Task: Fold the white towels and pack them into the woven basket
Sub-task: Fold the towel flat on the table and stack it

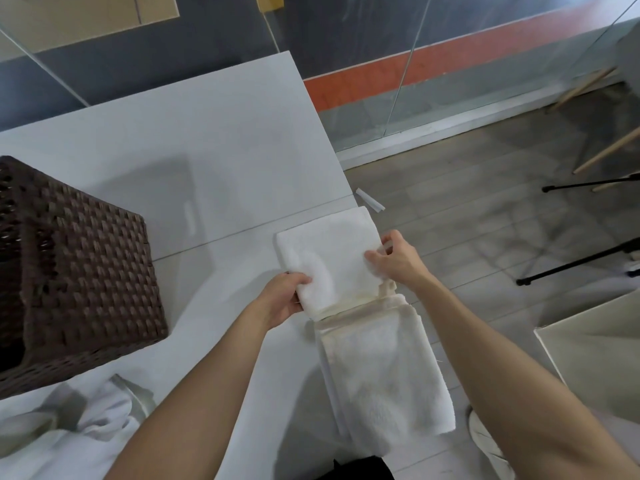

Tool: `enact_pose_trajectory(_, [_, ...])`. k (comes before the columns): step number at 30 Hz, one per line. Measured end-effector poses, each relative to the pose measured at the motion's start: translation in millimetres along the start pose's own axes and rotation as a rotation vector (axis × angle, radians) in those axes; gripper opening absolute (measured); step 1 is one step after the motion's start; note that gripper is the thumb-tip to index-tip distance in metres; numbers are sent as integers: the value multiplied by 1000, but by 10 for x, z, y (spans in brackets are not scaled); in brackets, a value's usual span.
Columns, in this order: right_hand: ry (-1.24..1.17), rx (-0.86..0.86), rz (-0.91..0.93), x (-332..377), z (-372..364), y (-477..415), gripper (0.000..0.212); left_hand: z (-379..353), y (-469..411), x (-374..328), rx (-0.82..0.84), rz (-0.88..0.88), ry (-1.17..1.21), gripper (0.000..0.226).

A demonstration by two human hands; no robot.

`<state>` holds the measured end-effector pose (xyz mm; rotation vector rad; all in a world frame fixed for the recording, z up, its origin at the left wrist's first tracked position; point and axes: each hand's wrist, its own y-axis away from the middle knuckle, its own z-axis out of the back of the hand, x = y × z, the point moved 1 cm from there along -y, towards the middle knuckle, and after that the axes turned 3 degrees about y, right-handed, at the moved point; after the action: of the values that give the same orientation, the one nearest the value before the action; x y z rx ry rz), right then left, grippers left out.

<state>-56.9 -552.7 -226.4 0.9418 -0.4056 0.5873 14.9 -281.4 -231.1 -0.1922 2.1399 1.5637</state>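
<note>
The white towel [329,251] lies at the right edge of the worktop [207,150], with its long axis from 12 o'clock to 6 o'clock, a little tilted. The far half is doubled over and the near half stretches toward the person.

The left hand [284,297] grips the doubled part at its 7 o'clock corner, fingers curled around the edge. The right hand [396,259] pinches the 3 o'clock edge. Both hands are at the fold, so each is equally near.

The woven basket [79,271] stands at 9 o'clock from the hands, well apart, so I judge the left arm has the shorter way to it.

The basket is cut off by the frame, and its opening and inside cannot be seen. More white cloth [69,431] lies at 7 o'clock, also partly cut off. I cannot tell if the near half of the towel rests on the worktop or hangs over the edge.
</note>
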Motion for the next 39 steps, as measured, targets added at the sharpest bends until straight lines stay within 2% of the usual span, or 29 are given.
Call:
enact_pose_trajectory(4, [-55, -28, -57, 3, 32, 9, 52, -5, 82, -55, 54, 35, 274, 50])
enact_pose_trajectory(9, [-47, -188, -31, -48, 163, 104, 62, -92, 144, -124, 88, 34, 510, 58])
enact_pose_trajectory(15, [-324, 115, -219, 25, 255, 174, 85, -231, 205, -200, 178, -3, 652, 54])
enact_pose_trajectory(20, [-244, 55, -248, 64, 306, 161, 90, -262, 212, -206, 234, -4, 731, 57])
enact_pose_trajectory(22, [-242, 133, -275, 81, 322, 197, 93, -282, 221, -208, 270, 1, 783, 57])
enact_pose_trajectory(24, [-292, 287, -304, 86, 288, 215, 99, -325, 255, -220, 291, -7, 800, 55])
enact_pose_trajectory(26, [-407, 372, -298, 73, 238, 195, 88, -342, 244, -213, 281, -12, 766, 53])
enact_pose_trajectory(28, [-455, 323, -228, 24, 219, 133, 68, -312, 204, -196, 251, -1, 682, 56])
enact_pose_trajectory(32, [-229, 189, -100, -84, 281, 111, 38, -186, 128, -140, 137, 63, 331, 53])
enact_pose_trajectory(34, [-84, 142, -81, -144, 277, 87, 34, -130, 75, -89, 22, 53, 80, 41])
enact_pose_trajectory(36, [7, 125, -77, -185, 218, 52, 39, -79, 15, -42, -108, 2, -145, 28])
enact_pose_trajectory(39, [75, 134, -81, -227, 122, 18, 28, -41, -53, 7, -162, -45, -348, 28])
